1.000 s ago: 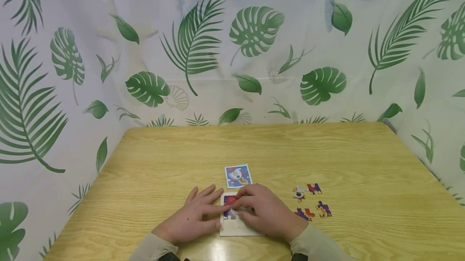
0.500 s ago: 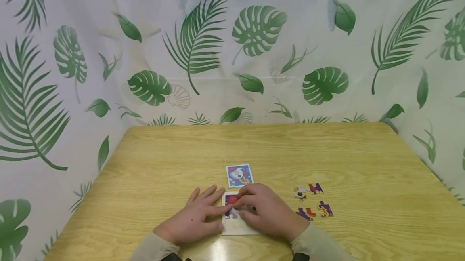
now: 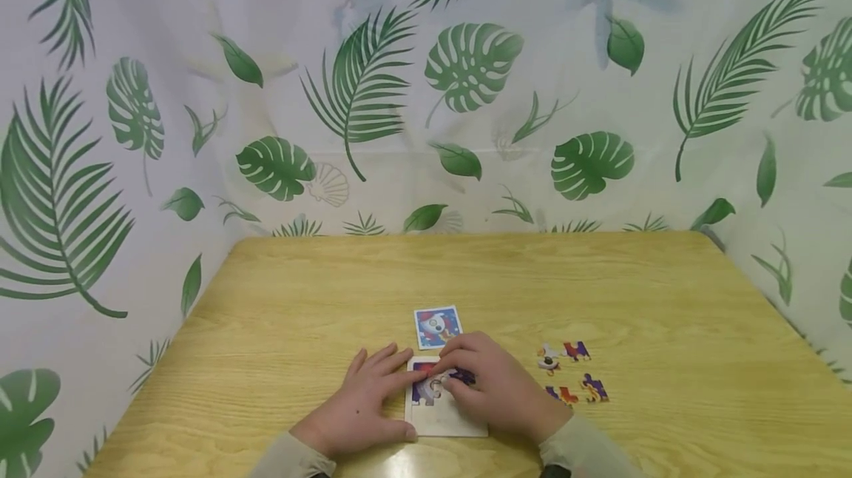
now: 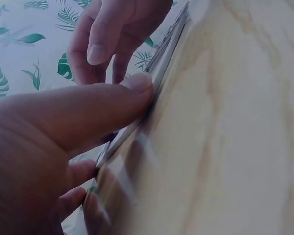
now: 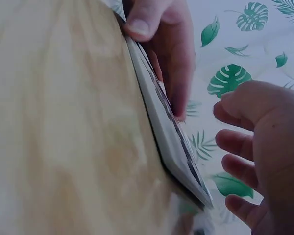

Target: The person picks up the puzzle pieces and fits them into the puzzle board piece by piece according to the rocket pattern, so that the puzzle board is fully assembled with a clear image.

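Note:
A pale puzzle board [image 3: 447,422] lies on the table near the front, its upper part bearing fitted jigsaw pieces [image 3: 423,394] in purple, red and white. My left hand [image 3: 366,410] lies spread at the board's left side; the thumb touches the lower left edge and the index finger reaches over the pieces. Above the board's right half is my right hand [image 3: 498,386], fingers loosely bent. In the right wrist view, that hand [image 5: 279,132] stands apart from the board [image 5: 161,122], with nothing seen between its fingers.
A picture card [image 3: 437,327] of a white dog lies just beyond the board. To the right are several loose jigsaw pieces [image 3: 576,350], one with a black nose [image 3: 549,362]. A leaf-patterned cloth [image 3: 492,167] hangs behind the wooden table [image 3: 319,278].
My right hand's fingers have lifted off the fitted pieces, so more of the picture shows beneath them. The left thumb has shifted slightly; the left hand otherwise stays in place.

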A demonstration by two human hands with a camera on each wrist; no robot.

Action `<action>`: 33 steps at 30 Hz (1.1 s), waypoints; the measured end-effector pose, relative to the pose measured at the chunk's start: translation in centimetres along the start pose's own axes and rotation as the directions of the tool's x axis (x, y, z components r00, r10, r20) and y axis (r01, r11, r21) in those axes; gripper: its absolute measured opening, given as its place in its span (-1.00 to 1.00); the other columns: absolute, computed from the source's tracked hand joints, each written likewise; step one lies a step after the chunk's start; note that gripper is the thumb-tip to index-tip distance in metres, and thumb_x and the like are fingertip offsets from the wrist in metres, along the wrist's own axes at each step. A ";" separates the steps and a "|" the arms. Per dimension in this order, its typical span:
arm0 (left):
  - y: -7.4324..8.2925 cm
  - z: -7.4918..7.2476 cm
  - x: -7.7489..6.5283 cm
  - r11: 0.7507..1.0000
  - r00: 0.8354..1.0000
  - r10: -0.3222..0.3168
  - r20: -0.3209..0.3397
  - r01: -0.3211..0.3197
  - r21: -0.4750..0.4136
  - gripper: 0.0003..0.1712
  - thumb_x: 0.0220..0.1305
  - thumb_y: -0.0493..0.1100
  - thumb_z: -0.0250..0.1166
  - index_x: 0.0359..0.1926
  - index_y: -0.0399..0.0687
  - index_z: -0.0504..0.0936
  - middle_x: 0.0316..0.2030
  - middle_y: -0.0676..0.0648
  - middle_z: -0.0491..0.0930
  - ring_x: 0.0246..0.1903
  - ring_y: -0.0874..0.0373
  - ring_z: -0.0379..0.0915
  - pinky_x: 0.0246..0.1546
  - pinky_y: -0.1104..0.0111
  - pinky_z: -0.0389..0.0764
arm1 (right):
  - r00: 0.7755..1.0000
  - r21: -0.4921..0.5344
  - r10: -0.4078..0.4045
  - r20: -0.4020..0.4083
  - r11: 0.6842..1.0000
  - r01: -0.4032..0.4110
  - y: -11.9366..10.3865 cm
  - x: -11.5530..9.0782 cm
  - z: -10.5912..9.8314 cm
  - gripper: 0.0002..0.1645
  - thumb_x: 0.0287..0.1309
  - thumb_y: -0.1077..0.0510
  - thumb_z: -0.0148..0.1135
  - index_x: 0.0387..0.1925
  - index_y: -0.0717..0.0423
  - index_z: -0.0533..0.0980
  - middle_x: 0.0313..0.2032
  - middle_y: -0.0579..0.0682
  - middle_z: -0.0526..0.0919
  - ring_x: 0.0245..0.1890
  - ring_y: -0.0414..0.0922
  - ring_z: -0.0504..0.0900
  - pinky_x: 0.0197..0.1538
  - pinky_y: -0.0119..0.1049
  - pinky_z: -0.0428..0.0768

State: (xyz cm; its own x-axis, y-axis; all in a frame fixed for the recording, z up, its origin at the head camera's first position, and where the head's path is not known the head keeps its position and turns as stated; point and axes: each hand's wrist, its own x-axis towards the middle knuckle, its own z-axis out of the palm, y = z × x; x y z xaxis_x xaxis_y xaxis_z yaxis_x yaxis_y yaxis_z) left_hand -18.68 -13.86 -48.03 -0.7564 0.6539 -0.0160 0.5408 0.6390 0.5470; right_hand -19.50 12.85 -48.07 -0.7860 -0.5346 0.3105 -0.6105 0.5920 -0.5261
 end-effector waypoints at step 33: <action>-0.3 -0.1 -0.1 1.000 1.000 -0.012 0.017 0.012 0.005 -0.09 0.17 0.29 0.38 0.52 0.52 0.23 0.56 0.04 0.06 0.56 -0.05 -0.23 0.43 -0.20 -0.37 | 0.956 -0.004 0.278 -0.092 0.960 -0.280 10.6 -6.0 -7.9 -0.70 0.34 -0.06 0.31 0.04 -0.12 0.66 0.15 0.02 0.53 0.20 0.15 0.42 0.13 0.29 0.43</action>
State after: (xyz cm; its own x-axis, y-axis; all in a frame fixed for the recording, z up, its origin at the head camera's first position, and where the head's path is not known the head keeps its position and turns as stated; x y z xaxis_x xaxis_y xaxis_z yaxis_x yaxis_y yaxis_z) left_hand -18.81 -14.20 -48.11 -0.7564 0.6530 -0.0370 0.5336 0.6488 0.5425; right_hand -22.07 27.07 -49.28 -0.9304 -0.2906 0.2234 -0.3664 0.7204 -0.5888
